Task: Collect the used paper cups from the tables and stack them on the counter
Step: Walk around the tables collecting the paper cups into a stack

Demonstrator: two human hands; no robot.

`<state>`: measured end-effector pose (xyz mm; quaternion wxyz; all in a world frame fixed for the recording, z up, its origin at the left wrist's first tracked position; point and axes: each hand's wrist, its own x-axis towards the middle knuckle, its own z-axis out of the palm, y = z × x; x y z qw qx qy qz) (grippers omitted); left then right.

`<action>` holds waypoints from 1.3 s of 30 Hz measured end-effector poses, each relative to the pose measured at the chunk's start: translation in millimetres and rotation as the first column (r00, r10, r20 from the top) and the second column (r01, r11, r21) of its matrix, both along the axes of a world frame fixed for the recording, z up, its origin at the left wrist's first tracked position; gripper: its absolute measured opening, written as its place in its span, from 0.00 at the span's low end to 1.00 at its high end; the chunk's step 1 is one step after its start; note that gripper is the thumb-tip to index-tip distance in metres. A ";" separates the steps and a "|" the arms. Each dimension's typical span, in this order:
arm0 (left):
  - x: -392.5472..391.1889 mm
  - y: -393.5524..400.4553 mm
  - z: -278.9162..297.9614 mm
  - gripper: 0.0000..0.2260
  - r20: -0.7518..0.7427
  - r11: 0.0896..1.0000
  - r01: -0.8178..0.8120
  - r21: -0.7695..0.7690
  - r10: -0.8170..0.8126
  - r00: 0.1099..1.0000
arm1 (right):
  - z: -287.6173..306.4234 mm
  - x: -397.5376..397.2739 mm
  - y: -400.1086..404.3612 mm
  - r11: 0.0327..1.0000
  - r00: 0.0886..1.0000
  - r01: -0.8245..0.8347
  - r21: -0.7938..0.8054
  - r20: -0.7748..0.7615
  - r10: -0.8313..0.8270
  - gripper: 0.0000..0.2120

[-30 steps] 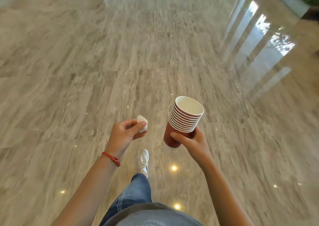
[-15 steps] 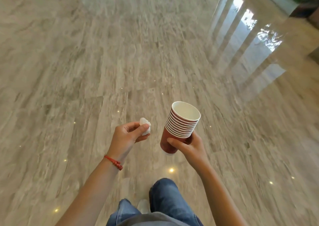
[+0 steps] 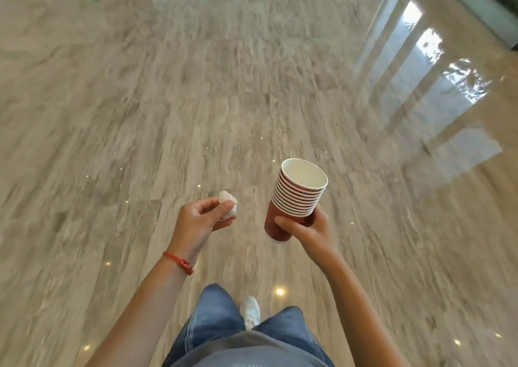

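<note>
Marble floor (image 3: 196,100) — right hand (image 3: 311,230) grips unlabelled cup stack (image 3: 294,198).

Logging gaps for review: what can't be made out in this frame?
- Counter and tables: outside the head view.
- Base of the cup stack: partly hidden by the right hand.
- White wad: half hidden by the left hand; what it is, unclear.
- Floor: motion-blurred.

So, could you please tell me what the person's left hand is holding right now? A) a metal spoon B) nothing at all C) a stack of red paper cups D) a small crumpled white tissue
D: the left hand pinches a small crumpled white tissue between thumb and fingers, while the right hand carries the stack of red paper cups.
</note>
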<state>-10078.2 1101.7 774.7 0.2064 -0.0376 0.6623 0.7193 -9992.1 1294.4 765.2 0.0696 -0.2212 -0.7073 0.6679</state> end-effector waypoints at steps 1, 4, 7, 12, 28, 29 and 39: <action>-19.5 7.5 0.7 0.07 0.001 1.000 -0.006 0.009 0.006 1.000 | 0.3 -20.6 8.4 1.000 1.000 -0.008 0.002 0.004 0.008 0.16; -79.6 29.3 -1.9 0.15 0.010 0.999 -0.027 0.019 0.026 1.000 | -5.5 -80.2 30.6 1.000 1.000 -0.010 -0.003 0.016 0.010 0.17; -149.7 53.7 -10.7 0.15 0.010 0.999 -0.019 0.031 0.019 1.000 | -16.8 -147.1 53.1 1.000 1.000 -0.015 -0.012 0.014 0.015 0.17; -282.8 97.3 -18.1 0.08 0.010 1.000 0.009 0.020 -0.009 1.000 | -25.7 -272.5 93.3 0.999 1.000 0.023 -0.023 0.007 -0.023 0.17; -613.0 239.4 -9.2 0.07 0.018 0.994 0.109 -0.014 -0.108 0.994 | -29.2 -583.7 233.6 0.995 0.996 0.087 -0.047 -0.007 -0.087 0.17; -633.2 250.8 -12.3 0.06 0.021 0.995 0.102 -0.016 -0.101 0.995 | -31.8 -604.4 245.8 0.995 0.996 0.084 -0.050 -0.011 -0.084 0.18; -818.0 378.2 8.3 0.08 0.001 0.997 0.080 0.015 -0.080 0.997 | -9.4 -799.1 375.0 0.998 0.997 0.070 0.000 -0.037 -0.070 0.16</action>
